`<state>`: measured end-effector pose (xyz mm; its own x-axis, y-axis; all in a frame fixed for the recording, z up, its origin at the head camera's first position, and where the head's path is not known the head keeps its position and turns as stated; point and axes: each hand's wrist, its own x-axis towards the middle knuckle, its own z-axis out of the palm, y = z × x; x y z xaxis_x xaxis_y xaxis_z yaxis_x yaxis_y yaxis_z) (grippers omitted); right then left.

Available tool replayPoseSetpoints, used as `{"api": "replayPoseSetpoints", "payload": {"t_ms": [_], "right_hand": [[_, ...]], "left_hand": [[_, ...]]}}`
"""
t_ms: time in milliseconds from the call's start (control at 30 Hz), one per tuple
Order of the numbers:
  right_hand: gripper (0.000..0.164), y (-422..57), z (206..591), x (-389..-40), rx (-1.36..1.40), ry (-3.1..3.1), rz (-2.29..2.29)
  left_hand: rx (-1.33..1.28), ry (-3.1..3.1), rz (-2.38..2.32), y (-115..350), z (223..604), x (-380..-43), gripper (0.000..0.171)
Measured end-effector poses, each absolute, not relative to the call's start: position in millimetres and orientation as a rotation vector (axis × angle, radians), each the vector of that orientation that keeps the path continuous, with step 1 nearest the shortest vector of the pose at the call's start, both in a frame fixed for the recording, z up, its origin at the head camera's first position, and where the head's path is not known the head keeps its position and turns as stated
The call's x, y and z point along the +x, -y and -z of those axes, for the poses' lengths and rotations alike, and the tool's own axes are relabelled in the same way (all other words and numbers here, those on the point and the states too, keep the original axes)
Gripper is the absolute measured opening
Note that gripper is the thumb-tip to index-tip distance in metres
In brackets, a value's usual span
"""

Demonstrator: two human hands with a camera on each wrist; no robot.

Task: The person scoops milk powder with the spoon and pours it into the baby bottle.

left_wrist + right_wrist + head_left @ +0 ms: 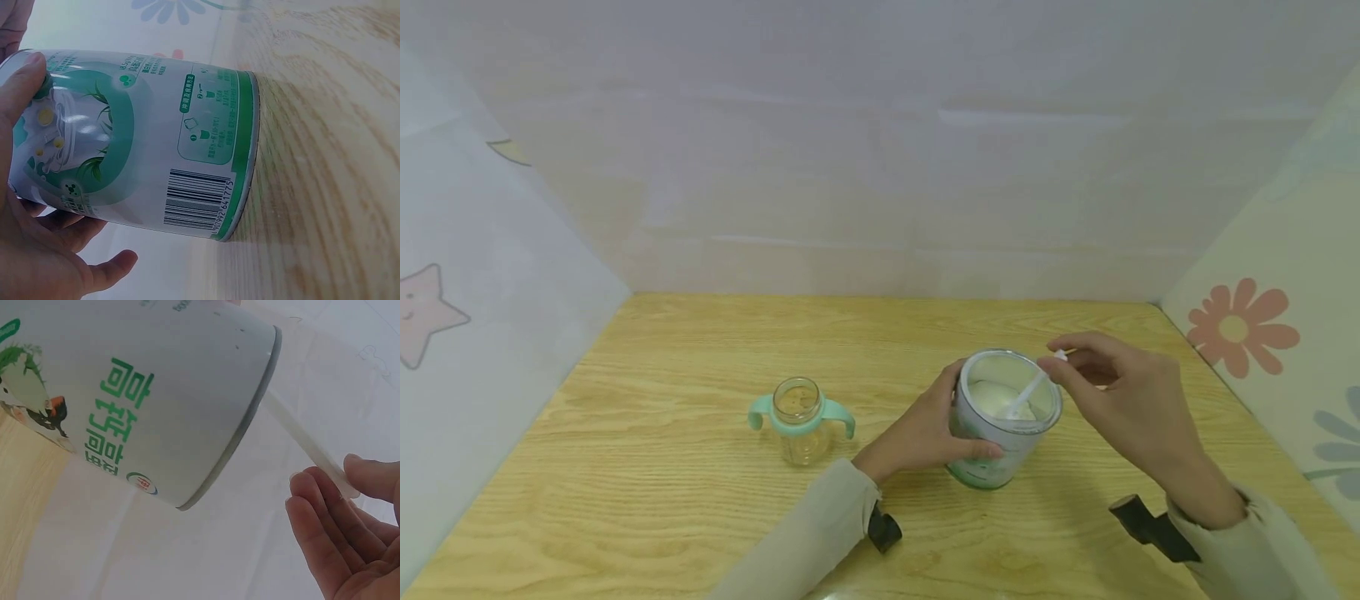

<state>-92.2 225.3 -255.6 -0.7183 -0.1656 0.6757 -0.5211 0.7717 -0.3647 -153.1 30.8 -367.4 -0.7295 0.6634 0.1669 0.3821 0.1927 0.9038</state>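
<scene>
A white and green milk powder can [1000, 454], its top uncovered, stands tilted on the table with pale powder [992, 397] inside. My left hand [932, 429] grips it round its left side, the thumb across the front. In the left wrist view the can [150, 137] shows a barcode near its base. My right hand [1131, 400] is at the can's right rim and pinches the handle end of a white scoop [1028, 393], whose lower end is in the powder. The right wrist view shows the scoop's handle [306, 437] between thumb and fingers.
A clear baby bottle [805, 446] with mint green handles [837, 414] and an uncovered mouth stands left of my left forearm. The wooden table [662, 467] is bounded by pale walls with printed flowers [1243, 327] and a star. Each wrist carries a black camera mount [883, 527].
</scene>
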Motion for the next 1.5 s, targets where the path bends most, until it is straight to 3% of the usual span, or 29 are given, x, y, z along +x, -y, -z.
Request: {"api": "replayPoseSetpoints", "payload": {"t_ms": [533,833,1500], "right_hand": [[0.021,-226,246,-99,0.513,2.304,-0.736],[0.017,-232,245,-107,0.459,2.339,-0.773],[0.024,-233,244,-122,0.514,2.383,-0.811]], "left_hand": [[1.034,-2.234,-1.508,-30,363,-152,0.101],[0.920,-2.379,-1.315,-17,353,-149,0.109],[1.032,-2.539,-1.296,33,306,-140,0.088]]}}
